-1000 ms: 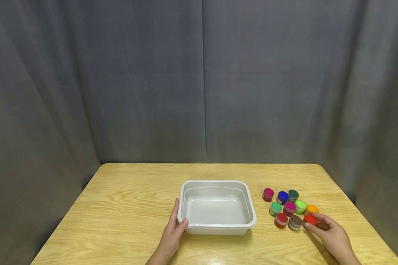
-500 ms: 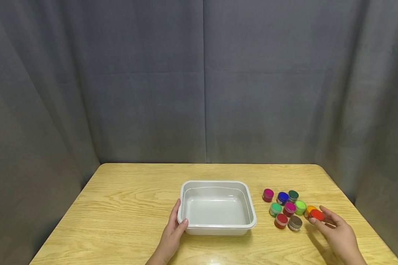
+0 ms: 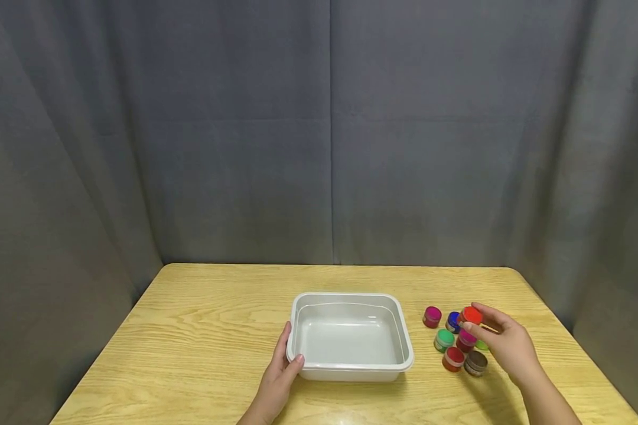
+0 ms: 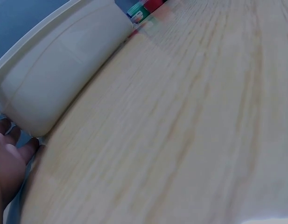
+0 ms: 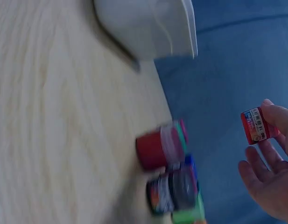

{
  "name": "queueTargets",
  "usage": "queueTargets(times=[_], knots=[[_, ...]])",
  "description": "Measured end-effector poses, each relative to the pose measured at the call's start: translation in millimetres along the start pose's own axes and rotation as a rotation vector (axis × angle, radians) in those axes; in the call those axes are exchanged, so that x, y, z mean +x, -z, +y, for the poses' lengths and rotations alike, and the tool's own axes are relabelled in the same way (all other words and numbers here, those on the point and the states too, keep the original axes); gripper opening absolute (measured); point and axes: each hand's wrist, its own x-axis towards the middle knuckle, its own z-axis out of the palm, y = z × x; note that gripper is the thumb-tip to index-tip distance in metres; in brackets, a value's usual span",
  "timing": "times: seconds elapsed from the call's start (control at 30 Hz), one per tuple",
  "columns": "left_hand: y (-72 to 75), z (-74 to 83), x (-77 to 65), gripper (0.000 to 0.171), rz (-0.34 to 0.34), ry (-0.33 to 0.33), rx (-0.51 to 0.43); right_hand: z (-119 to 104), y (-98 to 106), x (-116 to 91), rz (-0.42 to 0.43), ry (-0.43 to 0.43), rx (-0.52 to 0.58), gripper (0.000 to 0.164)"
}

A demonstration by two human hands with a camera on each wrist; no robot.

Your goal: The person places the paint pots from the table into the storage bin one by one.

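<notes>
Wood tbl point(image 3: 207, 336) – R hand point(image 3: 512, 347) up abv jars point(image 3: 453, 359), pinching bright-red jar point(image 3: 471, 315).

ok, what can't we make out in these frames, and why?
Lime jar: head view, partly behind right hand.
Blue jar: head view, right side behind held jar.
Held jar fine print: right wrist view, too small.
Brown jar label: right wrist view, blurred.
Tray: right wrist view, cut off by top edge.
Left hand: left wrist view, cut off by left edge.

the head view looks forward and down from above; the tilted, nearer wrist views share the white tub point(image 4: 62, 65).
</notes>
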Motion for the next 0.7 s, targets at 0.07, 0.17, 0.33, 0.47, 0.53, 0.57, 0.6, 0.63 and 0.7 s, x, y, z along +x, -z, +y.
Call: queueTargets(times=[0.07,0.17,0.33,0.47,0.53,0.57,0.6,0.63,0.7], knots=[[-0.1,0.1,-0.2,0.067,-0.001,-0.004,0.011,-9,-7,3,-0.017,0.041,0.036,0.071],[-0.1,0.2,-0.3,0.067,0.001,-0.011,0.022,-23,-18,6,-0.054,0.065,0.086,0.069],[0.5,-0.2,-0.6,0.067,0.003,-0.018,0.023,-44,-37,11,-0.133,0.059,0.159,0.069],[0.5,-0.1,-0.6,0.067,-0.001,-0.01,0.022,-57,-54,12,-0.161,0.074,0.196,0.067],[0.4,0.1,-0.6,0.067,-0.004,-0.006,0.021,-62,-63,13,-0.173,0.081,0.204,0.066],[0.4,0.3,-0.5,0.067,-0.005,-0.006,0.021,-65,-67,13,-0.179,0.085,0.21,0.065],[0.3,0.3,-0.5,0.067,-0.006,-0.006,0.02,-68,-71,14,-0.186,0.085,0.217,0.064],[0.3,0.3,-0.5,0.067,-0.007,-0.007,0.021,-71,-75,14,-0.194,0.089,0.227,0.064],[0.0,0.1,-0.3,0.067,-0.003,-0.008,0.024,-78,-83,15,-0.21,0.092,0.241,0.062]])
